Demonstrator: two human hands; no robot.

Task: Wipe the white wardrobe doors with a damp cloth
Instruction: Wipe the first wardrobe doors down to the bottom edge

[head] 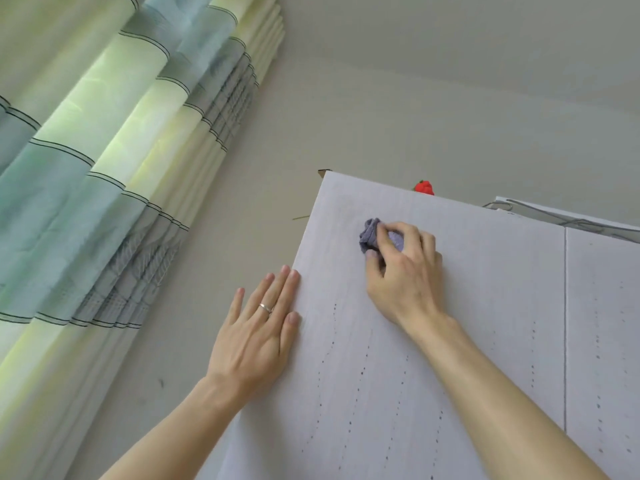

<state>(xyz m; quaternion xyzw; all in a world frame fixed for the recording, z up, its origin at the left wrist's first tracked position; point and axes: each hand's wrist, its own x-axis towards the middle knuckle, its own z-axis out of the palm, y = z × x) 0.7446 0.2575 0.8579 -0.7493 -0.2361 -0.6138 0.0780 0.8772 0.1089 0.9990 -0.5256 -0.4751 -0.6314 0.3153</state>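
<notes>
Cloth (370, 233), bluish-purple and bunched into a wad, sits high on the left white wardrobe door (415, 393), just below its top edge and near its upper left corner. The right hand (405, 271) grips it, fingers and thumb curled round it and pressing it to the panel. The wad pokes out past the fingertips toward the upper left, is too crumpled to show any long axis, and is largely hidden under the fingers. The left hand (259, 330) lies flat with straight fingers against the door's left edge, lower than the right hand and apart from it, a ring (266, 308) on one finger. The door runs lengthwise up the view, its bottom cut off by the frame. A dark seam divides it from a second door (602, 341), cut off at the right. Above the top edge a small red object (424, 187) and wire hangers (571, 222) show only partly. A striped curtain (86, 168) hangs at the left.
</notes>
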